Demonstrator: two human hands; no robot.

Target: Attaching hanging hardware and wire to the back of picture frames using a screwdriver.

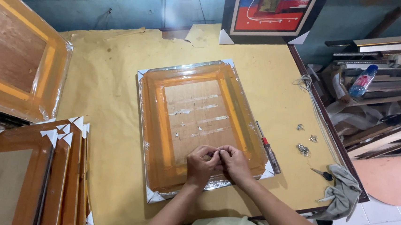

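Head view: one view only, looking down on a yellow paper-covered desk (113, 87).
Wrapped frame: a picture frame (200, 122) lies face down in the middle of the desk, sealed in clear film with orange tape bands around its back board and white corner guards.
Left hand: the left hand (201, 163) rests over the near edge of the frame's back, fingers curled in toward the other hand.
Right hand: the right hand (233, 162) sits just beside it, fingertips meeting the left's.
State of the hands: together, both pinched on something very small between the fingertips; it is too small to tell what it is.
Right of the frame: a screwdriver with a red band (268, 148) lies along the frame's right edge, just beside it.
Far right of the desk: small metal fittings (303, 149) are scattered near the right edge, with a coil of string (305, 82) farther back.
Near right corner: a grey cloth (343, 193) hangs over the desk corner, a small dark tool (324, 174) touching it.
Left side: a stack of brown frames (50, 172) stands at the near left, and another wrapped frame (19, 53) leans at the far left.
Far edge: a painting in red, blue and white (268, 11) stands against the wall.
Off the desk, right: a plastic bottle (363, 80) lies among wooden mouldings.
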